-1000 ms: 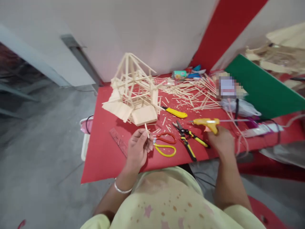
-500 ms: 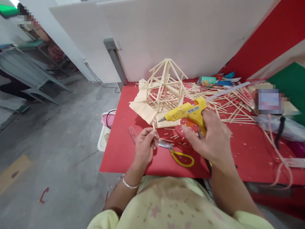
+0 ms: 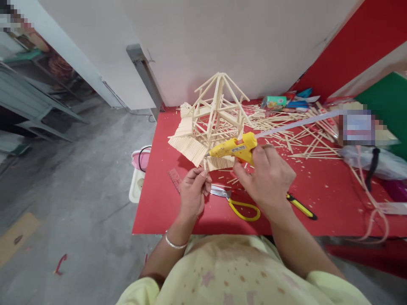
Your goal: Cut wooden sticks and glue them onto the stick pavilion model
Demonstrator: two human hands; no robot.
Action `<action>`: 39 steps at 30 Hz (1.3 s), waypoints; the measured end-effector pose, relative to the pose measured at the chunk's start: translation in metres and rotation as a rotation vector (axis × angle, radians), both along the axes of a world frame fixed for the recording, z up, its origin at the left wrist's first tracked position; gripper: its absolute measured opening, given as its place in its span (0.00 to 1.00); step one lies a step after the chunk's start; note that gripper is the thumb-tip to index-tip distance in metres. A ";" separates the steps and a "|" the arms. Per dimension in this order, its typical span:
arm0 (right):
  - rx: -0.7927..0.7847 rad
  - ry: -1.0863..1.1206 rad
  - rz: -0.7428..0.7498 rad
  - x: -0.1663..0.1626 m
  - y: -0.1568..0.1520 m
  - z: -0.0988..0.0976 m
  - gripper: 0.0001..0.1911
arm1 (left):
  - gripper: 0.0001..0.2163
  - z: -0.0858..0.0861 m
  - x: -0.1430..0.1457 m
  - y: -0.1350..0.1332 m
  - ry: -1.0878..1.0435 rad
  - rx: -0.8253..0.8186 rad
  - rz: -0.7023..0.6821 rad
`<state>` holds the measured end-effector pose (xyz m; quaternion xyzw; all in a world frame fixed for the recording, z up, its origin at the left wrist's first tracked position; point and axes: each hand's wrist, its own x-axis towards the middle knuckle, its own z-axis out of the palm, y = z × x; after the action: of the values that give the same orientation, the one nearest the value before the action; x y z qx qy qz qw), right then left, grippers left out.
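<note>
A small wooden stick (image 3: 205, 165) is pinched upright between the thumb and fingers of my left hand (image 3: 194, 189). In my right hand (image 3: 267, 178) is a yellow hot glue gun (image 3: 235, 148), its nozzle pointing left, close above the stick's upper end; whether they touch I cannot tell. A clear glue stick (image 3: 286, 127) juts from the gun's back. Just behind stands a model pavilion (image 3: 218, 106) built of wooden sticks, with an open pointed roof frame and slatted panels (image 3: 187, 148) around its base. Yellow-handled scissors (image 3: 244, 210) lie between my hands.
On the red table (image 3: 178, 216) lie a ruler (image 3: 174, 180), a yellow-black utility knife (image 3: 302, 206) and many loose sticks (image 3: 305, 140). A plastic bag (image 3: 365, 167) sits at the right. A white wall stands behind; a pink container (image 3: 141, 159) is beyond the left edge.
My right hand has brought the glue gun left and down, its nozzle nearer the stick. The utility knife has come into view behind it. My left hand keeps its pinch.
</note>
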<state>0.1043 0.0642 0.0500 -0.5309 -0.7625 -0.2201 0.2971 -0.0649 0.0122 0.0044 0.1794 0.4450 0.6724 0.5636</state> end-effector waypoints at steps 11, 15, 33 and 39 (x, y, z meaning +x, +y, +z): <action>0.031 0.006 0.008 0.001 0.005 -0.004 0.17 | 0.15 -0.002 0.002 0.004 0.021 -0.033 0.021; 0.020 0.024 0.029 0.000 0.006 -0.005 0.17 | 0.15 -0.003 0.002 0.005 0.035 -0.031 0.029; 0.055 0.027 0.032 0.000 0.007 -0.008 0.16 | 0.12 -0.009 -0.001 0.009 0.066 -0.031 0.027; 0.045 0.017 0.015 0.001 0.007 -0.010 0.16 | 0.12 -0.010 -0.002 0.010 0.091 -0.021 0.021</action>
<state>0.1048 0.0717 0.0401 -0.5204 -0.7588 -0.2304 0.3169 -0.0669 0.0217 -0.0059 0.1992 0.4792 0.6647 0.5375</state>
